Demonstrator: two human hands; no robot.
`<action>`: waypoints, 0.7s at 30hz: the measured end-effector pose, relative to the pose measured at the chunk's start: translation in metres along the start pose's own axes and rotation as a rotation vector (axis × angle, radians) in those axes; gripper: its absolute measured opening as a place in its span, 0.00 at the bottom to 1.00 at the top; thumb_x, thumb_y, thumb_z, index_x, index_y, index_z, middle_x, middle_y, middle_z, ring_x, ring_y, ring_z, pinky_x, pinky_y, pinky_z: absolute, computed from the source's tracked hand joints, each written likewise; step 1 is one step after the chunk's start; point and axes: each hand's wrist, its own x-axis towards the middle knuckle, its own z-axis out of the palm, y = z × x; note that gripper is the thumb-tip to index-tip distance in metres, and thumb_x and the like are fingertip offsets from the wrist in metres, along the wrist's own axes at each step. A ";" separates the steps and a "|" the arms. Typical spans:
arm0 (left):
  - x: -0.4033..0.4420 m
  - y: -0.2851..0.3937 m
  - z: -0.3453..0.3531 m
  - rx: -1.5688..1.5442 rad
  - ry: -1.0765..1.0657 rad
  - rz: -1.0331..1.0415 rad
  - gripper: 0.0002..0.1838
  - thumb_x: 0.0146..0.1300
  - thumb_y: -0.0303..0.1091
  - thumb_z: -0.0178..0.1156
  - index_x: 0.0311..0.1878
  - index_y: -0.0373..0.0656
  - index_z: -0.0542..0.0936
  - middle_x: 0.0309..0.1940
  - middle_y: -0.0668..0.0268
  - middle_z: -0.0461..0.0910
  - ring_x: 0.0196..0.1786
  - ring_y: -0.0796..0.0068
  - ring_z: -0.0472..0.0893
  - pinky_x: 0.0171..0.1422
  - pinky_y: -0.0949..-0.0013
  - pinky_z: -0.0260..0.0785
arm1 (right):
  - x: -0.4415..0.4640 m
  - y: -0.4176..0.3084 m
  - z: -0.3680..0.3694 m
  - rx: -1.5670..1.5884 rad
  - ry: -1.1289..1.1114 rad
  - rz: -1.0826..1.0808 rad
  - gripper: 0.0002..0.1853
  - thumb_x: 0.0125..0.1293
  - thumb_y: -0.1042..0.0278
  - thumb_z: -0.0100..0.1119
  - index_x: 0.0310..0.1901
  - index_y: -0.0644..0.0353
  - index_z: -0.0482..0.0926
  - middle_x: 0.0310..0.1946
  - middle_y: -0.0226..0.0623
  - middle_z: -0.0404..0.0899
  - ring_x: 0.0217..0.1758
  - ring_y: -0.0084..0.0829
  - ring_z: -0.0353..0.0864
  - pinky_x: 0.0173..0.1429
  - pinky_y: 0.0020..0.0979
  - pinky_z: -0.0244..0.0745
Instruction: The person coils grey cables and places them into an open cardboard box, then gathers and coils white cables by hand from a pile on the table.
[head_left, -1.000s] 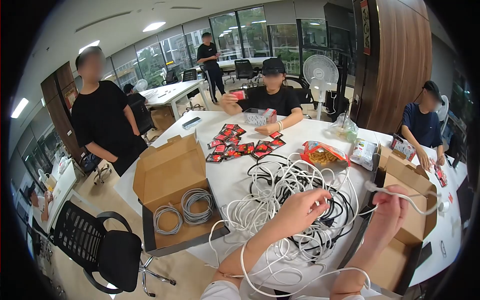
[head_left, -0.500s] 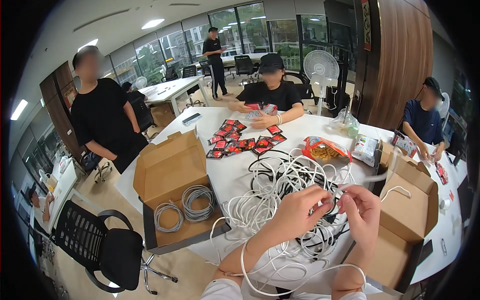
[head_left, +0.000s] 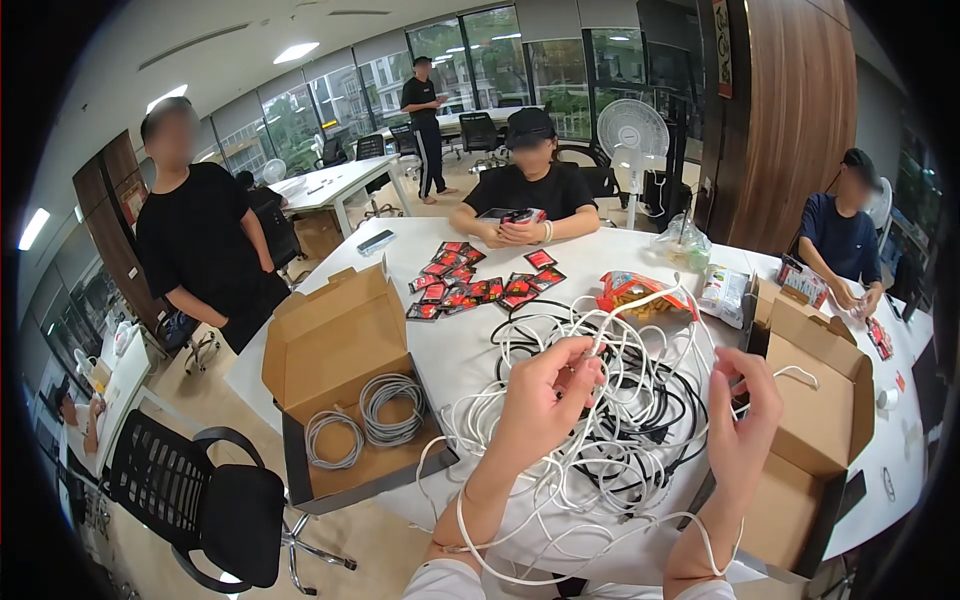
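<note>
A heap of tangled white cable (head_left: 530,455) and black cable (head_left: 685,440) lies on the table in front of me. My left hand (head_left: 545,400) is closed in a pinch on a white cable, whose strand rises from the fingertips and arcs to the right. At the right of the heap, my right hand (head_left: 745,410) is raised, thumb and fingers apart, close to the falling end of that arc; no cable shows gripped in it. A white strand also loops low across both my forearms.
An open cardboard box (head_left: 345,400) on the left holds coiled grey cables (head_left: 392,410). Another open box (head_left: 815,400) stands right, with a short white cable on it. Red packets (head_left: 465,290), a snack bag (head_left: 640,295) and a phone (head_left: 377,241) lie farther back. Co-workers sit opposite and at right; another stands left.
My hands have moved apart from close together, left hand leftward, right hand slightly right and opened. The white strand now arcs between them. The co-worker opposite has brought their hands together around packets.
</note>
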 end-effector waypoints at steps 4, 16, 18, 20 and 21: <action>-0.003 0.001 -0.004 -0.166 -0.032 -0.003 0.12 0.68 0.32 0.53 0.49 0.33 0.75 0.29 0.62 0.79 0.23 0.80 0.77 0.28 0.79 0.70 | -0.004 0.028 0.009 -0.424 -0.083 -0.109 0.23 0.57 0.73 0.61 0.55 0.70 0.71 0.50 0.49 0.72 0.54 0.48 0.70 0.59 0.41 0.64; -0.008 0.006 -0.015 -0.471 -0.145 0.071 0.11 0.67 0.32 0.56 0.48 0.36 0.72 0.30 0.57 0.79 0.21 0.76 0.78 0.26 0.78 0.70 | -0.008 0.041 0.007 -0.406 -0.356 -0.011 0.38 0.55 0.70 0.65 0.66 0.69 0.58 0.56 0.57 0.69 0.56 0.53 0.72 0.58 0.44 0.69; -0.008 0.005 -0.015 -0.434 -0.208 0.082 0.10 0.65 0.29 0.57 0.47 0.36 0.73 0.31 0.57 0.79 0.21 0.76 0.78 0.27 0.78 0.70 | -0.007 0.035 0.006 -0.287 -0.420 0.045 0.38 0.54 0.70 0.66 0.65 0.68 0.60 0.54 0.56 0.71 0.53 0.52 0.75 0.55 0.42 0.71; -0.008 0.005 -0.014 -0.370 -0.273 0.104 0.09 0.64 0.26 0.58 0.46 0.37 0.74 0.31 0.58 0.80 0.22 0.77 0.79 0.27 0.78 0.71 | -0.006 0.026 0.005 -0.145 -0.475 0.113 0.37 0.53 0.71 0.67 0.64 0.67 0.62 0.53 0.54 0.73 0.51 0.50 0.77 0.52 0.41 0.73; -0.008 0.009 -0.011 -0.378 -0.265 0.105 0.08 0.63 0.23 0.58 0.45 0.37 0.76 0.31 0.58 0.81 0.22 0.77 0.79 0.28 0.77 0.71 | -0.006 0.024 0.006 -0.145 -0.455 0.096 0.34 0.54 0.72 0.66 0.62 0.66 0.65 0.50 0.53 0.74 0.49 0.48 0.77 0.51 0.39 0.73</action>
